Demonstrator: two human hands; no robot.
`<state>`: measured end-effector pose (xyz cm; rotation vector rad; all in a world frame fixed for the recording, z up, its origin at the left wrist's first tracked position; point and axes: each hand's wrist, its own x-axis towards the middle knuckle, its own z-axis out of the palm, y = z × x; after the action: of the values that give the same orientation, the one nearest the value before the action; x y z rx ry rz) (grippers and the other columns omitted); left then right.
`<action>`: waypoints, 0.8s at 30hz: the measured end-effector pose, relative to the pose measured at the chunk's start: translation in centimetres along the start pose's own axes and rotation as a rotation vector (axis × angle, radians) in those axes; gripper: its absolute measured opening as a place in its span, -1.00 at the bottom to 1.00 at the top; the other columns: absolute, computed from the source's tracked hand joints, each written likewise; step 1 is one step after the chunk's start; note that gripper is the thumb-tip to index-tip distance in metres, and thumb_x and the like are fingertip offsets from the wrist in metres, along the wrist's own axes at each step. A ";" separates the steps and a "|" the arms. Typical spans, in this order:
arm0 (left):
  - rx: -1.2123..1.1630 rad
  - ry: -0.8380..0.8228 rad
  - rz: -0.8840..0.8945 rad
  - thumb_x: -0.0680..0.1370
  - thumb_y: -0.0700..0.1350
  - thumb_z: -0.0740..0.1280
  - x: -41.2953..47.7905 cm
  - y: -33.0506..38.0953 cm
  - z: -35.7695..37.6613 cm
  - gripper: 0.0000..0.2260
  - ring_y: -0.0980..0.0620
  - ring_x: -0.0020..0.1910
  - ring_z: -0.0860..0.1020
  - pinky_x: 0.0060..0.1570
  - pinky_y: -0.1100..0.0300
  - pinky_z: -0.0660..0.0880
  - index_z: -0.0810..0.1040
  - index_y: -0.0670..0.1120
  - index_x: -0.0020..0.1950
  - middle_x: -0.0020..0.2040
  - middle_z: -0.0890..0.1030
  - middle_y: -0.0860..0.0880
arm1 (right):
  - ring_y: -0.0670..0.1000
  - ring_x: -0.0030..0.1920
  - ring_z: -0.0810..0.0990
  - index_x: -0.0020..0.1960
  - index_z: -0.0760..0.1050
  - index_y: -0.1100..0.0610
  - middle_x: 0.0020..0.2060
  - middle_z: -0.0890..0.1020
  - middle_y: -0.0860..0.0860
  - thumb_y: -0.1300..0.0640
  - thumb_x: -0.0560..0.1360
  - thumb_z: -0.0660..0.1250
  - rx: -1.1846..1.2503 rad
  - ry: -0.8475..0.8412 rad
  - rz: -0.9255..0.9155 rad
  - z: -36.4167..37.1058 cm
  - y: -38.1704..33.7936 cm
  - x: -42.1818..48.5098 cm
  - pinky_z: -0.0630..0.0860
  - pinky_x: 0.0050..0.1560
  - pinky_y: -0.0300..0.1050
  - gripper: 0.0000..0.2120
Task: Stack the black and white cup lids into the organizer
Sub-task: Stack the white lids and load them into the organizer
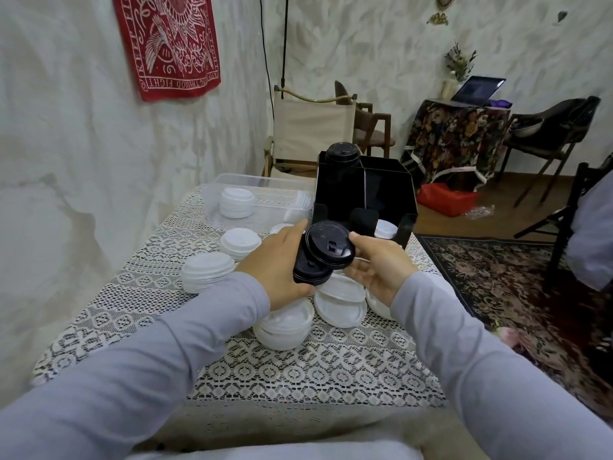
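The black organizer (365,190) stands at the far side of the surface (315,376). The stored black lids (342,154) rise from its back-left compartment, and a white lid (384,229) sits in its front-right slot. To its left, a clear bin (265,180) holds a stack of white lids (236,202). Your left grip (275,263) and right grip (378,263) both clasp the held black lids (328,249) just in front of the organizer, the top one slid askew. White lid piles (207,272) lie on the lace-covered surface. A red hanging (167,41) is on the wall, and a canvas chair (311,127) and a laptop (479,89) stand beyond.
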<state>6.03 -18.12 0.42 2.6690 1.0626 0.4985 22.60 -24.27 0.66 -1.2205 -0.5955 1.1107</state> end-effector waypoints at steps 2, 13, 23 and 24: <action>-0.025 0.020 0.023 0.35 0.07 0.48 0.0 0.1 0.0 -0.06 -0.09 0.38 0.28 0.34 0.01 0.27 -0.05 -0.05 0.53 0.42 0.28 -0.07 | -0.02 -0.36 0.55 -0.17 0.56 0.18 -0.34 0.55 0.06 0.18 0.55 0.30 -0.036 -0.006 0.025 0.0 0.1 0.0 0.57 -0.25 -0.18 -0.86; 0.007 0.029 0.078 0.39 0.01 0.44 -0.1 0.7 0.0 -0.12 -0.09 0.34 0.29 0.32 0.07 0.28 -0.05 -0.04 0.54 0.37 0.27 -0.10 | -0.07 -0.45 0.51 -0.13 0.59 0.23 -0.30 0.61 0.08 0.21 0.56 0.27 -0.291 -0.094 -0.096 1.0 0.4 -0.6 0.52 -0.36 -0.22 -0.84; -0.002 -0.009 0.077 0.39 -0.02 0.44 0.4 1.3 0.0 -0.13 -0.08 0.30 0.34 0.26 0.09 0.36 -0.02 -0.06 0.53 0.36 0.22 -0.08 | 0.15 -0.23 0.62 -0.07 0.51 0.20 -0.15 0.61 0.17 0.20 0.55 0.29 -0.239 -0.031 -0.099 1.6 0.7 -1.2 0.62 -0.22 -0.01 -0.93; 0.015 -0.018 0.082 0.39 -0.01 0.43 0.5 1.3 0.0 -0.12 -0.09 0.32 0.32 0.27 0.08 0.35 -0.04 -0.07 0.54 0.38 0.20 -0.08 | 0.16 -0.23 0.62 -0.08 0.51 0.19 -0.17 0.61 0.16 0.21 0.55 0.29 -0.230 -0.022 -0.115 1.7 0.6 -1.3 0.62 -0.22 0.01 -0.94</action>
<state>7.14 -18.73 0.95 2.7338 0.9594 0.4820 20.44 -24.72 0.84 -1.3543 -0.8176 0.9791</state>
